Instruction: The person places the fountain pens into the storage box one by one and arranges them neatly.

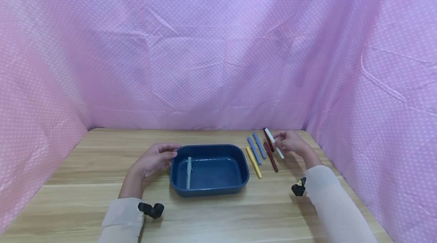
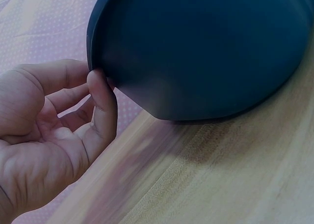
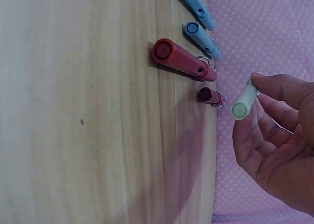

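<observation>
My left hand (image 1: 154, 160) pinches the left rim of a dark blue rectangular tray (image 1: 209, 192) between thumb and fingers. Inside the tray, along its left side, lies a grey-green pen (image 1: 189, 172). Over at the right, my right hand (image 1: 293, 144) pinches a white pen (image 3: 244, 105) between thumb and fingers. In the right wrist view this pen is held up off the wooden table, its round end facing the camera. Close beside it in the head view lie two dark red pens, one nearer (image 1: 271, 157) and one farther (image 1: 268, 138).
Two blue pens (image 1: 254, 151) and a yellow pen (image 1: 254, 162) lie between the tray and the red pens on the wooden table (image 1: 211, 220). Pink dotted cloth (image 1: 198, 83) hangs behind the table and along both sides.
</observation>
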A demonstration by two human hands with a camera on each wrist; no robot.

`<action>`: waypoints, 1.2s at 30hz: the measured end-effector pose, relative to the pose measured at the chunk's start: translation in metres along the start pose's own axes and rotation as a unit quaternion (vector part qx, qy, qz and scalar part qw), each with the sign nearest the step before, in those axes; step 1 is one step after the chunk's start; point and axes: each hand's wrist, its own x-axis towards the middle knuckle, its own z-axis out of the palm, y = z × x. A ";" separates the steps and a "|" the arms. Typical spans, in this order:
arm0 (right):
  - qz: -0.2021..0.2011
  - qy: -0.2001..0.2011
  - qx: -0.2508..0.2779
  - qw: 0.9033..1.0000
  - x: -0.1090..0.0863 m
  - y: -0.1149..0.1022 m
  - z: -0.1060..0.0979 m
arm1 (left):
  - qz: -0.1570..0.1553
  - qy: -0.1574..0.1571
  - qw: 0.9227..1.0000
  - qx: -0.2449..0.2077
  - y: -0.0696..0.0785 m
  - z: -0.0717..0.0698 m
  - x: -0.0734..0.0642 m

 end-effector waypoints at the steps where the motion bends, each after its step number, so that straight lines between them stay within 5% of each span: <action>1: 0.002 0.001 0.002 1.000 0.000 0.000 0.001 | 0.001 -0.001 1.000 0.001 0.000 0.000 0.000; 36: -0.034 -0.011 0.014 0.999 -0.001 -0.045 0.027 | 0.004 -0.010 1.000 0.004 -0.001 0.000 0.000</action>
